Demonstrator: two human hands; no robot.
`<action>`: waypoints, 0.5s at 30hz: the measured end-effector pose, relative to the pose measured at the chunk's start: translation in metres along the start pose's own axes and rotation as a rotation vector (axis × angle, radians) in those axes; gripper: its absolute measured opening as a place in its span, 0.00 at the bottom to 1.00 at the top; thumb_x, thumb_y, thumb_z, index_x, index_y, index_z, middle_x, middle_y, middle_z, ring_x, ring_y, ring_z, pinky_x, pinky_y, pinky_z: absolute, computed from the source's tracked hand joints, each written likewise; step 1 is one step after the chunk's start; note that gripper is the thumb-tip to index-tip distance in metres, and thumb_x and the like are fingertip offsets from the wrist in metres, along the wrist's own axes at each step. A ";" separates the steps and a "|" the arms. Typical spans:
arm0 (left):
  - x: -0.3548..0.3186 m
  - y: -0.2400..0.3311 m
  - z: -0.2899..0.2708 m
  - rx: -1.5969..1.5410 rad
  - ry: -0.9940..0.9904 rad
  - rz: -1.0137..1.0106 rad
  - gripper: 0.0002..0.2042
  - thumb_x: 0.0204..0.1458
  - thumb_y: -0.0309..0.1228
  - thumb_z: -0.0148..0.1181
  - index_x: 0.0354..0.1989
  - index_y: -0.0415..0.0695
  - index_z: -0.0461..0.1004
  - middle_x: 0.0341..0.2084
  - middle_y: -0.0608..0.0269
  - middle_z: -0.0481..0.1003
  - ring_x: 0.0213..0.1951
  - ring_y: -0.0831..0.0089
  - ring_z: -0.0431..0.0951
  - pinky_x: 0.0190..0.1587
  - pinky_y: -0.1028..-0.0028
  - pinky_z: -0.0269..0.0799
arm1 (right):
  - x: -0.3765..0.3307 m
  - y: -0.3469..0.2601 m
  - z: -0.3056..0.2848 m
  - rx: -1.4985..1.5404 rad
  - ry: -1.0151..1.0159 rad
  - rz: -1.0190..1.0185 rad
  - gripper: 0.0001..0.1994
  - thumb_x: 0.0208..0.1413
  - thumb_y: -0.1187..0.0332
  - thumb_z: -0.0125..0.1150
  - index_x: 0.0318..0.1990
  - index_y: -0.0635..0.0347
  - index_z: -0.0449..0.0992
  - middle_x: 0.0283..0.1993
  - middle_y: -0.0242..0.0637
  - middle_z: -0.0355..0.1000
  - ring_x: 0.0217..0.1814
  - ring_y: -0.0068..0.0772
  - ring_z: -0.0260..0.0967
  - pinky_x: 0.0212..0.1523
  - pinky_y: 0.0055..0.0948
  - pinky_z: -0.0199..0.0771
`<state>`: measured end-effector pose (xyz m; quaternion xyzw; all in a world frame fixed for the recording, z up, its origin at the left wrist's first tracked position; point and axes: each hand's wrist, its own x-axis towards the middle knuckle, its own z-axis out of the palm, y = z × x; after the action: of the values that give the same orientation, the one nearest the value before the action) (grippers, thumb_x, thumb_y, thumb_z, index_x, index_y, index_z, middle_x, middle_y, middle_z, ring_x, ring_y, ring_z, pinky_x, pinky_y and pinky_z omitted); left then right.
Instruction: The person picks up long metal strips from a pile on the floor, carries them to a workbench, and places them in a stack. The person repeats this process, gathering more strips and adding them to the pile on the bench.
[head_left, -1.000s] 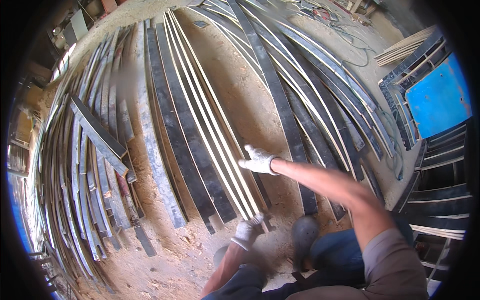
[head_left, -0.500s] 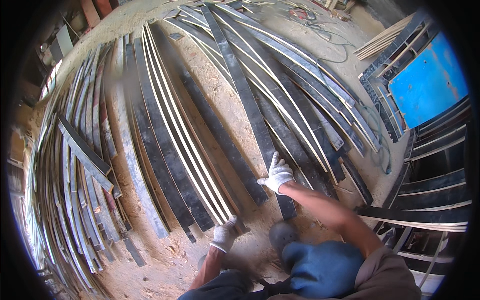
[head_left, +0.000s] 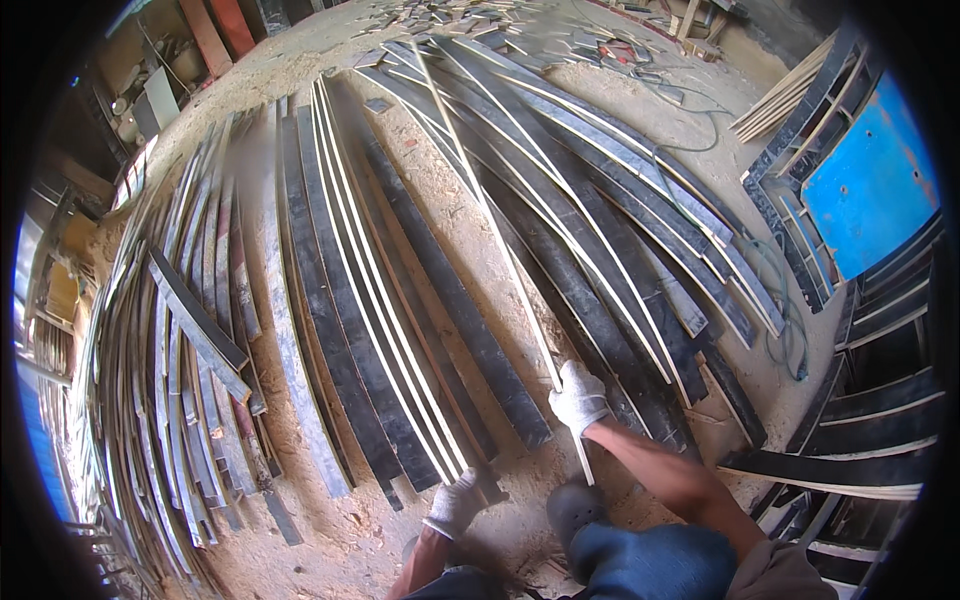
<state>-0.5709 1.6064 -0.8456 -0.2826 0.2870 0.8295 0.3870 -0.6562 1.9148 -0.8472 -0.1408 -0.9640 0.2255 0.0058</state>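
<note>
Strip [head_left: 500,240] now lifted clear of the pile in your right hand [head_left: 578,397], grip clamped round it, where moments ago you only reached; left hand [head_left: 452,505] closed on the plank ends [head_left: 470,478].

Both gloves white w/ grey grime: right hand [head_left: 578,397] and left hand [head_left: 452,503]. Thin strip [head_left: 500,240] in the right hand is pale tan, light wood tone. Long planks [head_left: 440,290] on the ground mostly black on the face, w/ pale cream edges showing as thin stripes btwn them. Sandy ground [head_left: 470,215] is tan-brown, sawdust colour. Big panel [head_left: 868,190] at right is bright blue, set in a black frame [head_left: 775,215]. Trousers [head_left: 650,560] dark blue; shoe [head_left: 570,505] dark grey. Cable [head_left: 790,320] near the panel is greenish
</note>
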 end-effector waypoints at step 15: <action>-0.007 0.002 -0.005 0.008 0.007 0.029 0.27 0.62 0.37 0.64 0.65 0.34 0.67 0.58 0.44 0.75 0.61 0.47 0.75 0.63 0.29 0.68 | -0.003 0.023 0.006 0.425 -0.097 0.396 0.20 0.43 0.65 0.73 0.42 0.60 0.72 0.37 0.46 0.79 0.43 0.46 0.79 0.43 0.43 0.77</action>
<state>-0.5676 1.5980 -0.8437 -0.2799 0.2956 0.8329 0.3748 -0.6474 1.9308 -0.8621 -0.3108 -0.8482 0.4254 -0.0551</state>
